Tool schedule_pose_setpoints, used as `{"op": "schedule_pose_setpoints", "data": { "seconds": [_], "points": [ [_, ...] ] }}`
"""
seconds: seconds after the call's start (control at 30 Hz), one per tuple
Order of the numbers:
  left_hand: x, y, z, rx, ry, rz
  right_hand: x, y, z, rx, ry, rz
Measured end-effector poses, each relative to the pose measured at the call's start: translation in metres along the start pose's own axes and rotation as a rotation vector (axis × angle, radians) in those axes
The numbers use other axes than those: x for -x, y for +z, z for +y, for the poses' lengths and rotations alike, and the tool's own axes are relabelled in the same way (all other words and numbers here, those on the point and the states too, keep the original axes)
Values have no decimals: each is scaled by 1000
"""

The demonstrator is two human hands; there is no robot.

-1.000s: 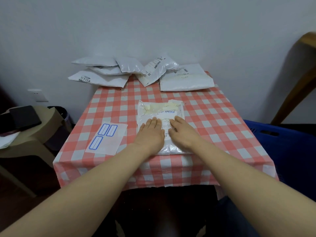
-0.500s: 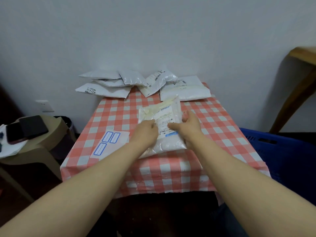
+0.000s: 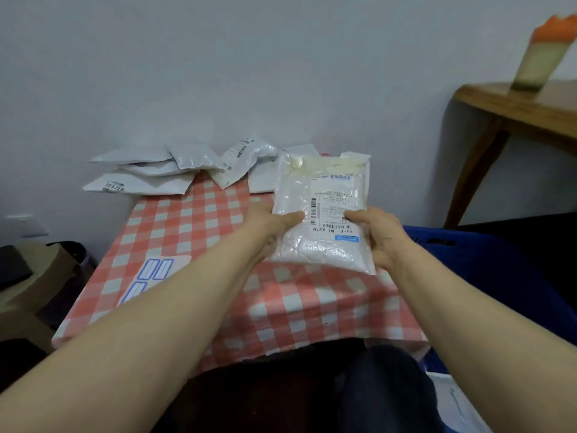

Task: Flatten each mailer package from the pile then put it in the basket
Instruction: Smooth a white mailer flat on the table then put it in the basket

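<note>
A white mailer package (image 3: 321,210) with a printed label hangs in the air above the right half of the checked table (image 3: 199,232). My left hand (image 3: 271,228) grips its left edge, thumb on top. My right hand (image 3: 379,235) grips its right edge the same way. At the far edge of the table lies the pile of white mailers (image 3: 175,170), several of them, against the wall. The blue basket (image 3: 487,260) sits low to the right of the table; a white mailer (image 3: 459,404) shows in its near corner.
A white sheet with blue rectangles (image 3: 153,276) lies on the table's left side, partly behind my left forearm. A wooden table (image 3: 512,107) carrying an orange-topped object stands at the right. A beige stool (image 3: 34,285) with a dark item is at the left.
Both hands stopped pressing the mailer flat on the table, took hold of its sides and lifted it up and to the right. The camera turned right.
</note>
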State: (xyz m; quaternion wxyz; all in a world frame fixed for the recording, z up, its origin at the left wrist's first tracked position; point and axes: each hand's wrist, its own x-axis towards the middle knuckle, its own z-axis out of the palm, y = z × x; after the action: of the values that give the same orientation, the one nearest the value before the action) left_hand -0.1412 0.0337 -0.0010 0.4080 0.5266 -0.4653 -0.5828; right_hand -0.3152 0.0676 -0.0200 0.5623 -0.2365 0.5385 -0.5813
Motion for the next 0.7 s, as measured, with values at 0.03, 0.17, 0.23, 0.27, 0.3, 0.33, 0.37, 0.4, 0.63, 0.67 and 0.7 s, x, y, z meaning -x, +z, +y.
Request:
{"op": "schedule_pose_setpoints", "data": {
  "seconds": [0.03,0.17,0.23,0.27,0.3,0.33,0.37,0.4,0.63,0.67,0.7],
  "points": [
    [3,16,4,-31,15,-27,0,-15,-6,-7,-28,54],
    [10,82,13,-289,106,-10,5,-90,-21,-101,-74,281],
    [13,113,9,-383,176,-53,10,-130,-22,-166,-97,450],
    [13,128,3,-415,220,-88,12,-150,-20,-197,-113,534],
    [13,144,-4,-452,254,-142,13,-170,-18,-216,-130,617],
    [15,160,-11,-498,279,-194,15,-189,-15,-227,-146,690],
    [17,176,-18,-549,310,-240,15,-208,-10,-235,-162,749],
    [21,192,-25,-597,341,-275,16,-226,-5,-241,-177,798],
    [39,280,-72,-852,450,-442,29,-307,30,-236,-139,1046],
    [39,289,-78,-882,445,-459,28,-315,39,-173,-102,1058],
    [38,299,-83,-906,440,-477,22,-325,49,-117,-67,1065]
  ]
}}
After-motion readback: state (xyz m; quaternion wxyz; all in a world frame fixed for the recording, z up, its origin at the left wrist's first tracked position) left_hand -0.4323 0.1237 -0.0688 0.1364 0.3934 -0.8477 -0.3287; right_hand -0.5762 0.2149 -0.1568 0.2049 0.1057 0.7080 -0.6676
